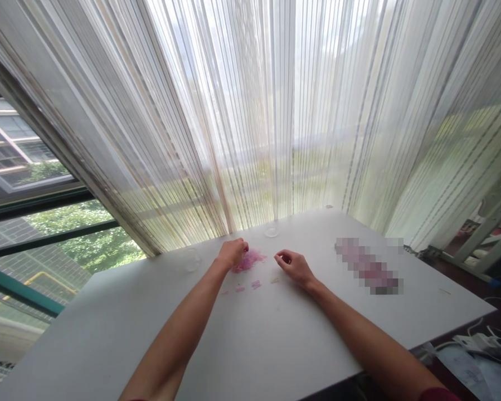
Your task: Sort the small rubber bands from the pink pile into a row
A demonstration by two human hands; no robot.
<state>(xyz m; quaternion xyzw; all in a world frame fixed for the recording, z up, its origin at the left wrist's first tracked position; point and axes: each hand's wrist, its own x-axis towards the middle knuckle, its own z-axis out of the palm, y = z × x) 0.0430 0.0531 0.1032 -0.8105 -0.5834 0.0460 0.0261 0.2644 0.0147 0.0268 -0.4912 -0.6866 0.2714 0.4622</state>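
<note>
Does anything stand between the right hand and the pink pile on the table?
Nothing visible stands between the right hand and the pile. The left hand is at the pile's other side, out of that path. The small pieces lie in a row nearer the person, also out of the way.

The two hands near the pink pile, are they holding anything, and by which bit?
Can't tell: the left hand and right hand are curled, and anything small in them wouldn't show.
</note>
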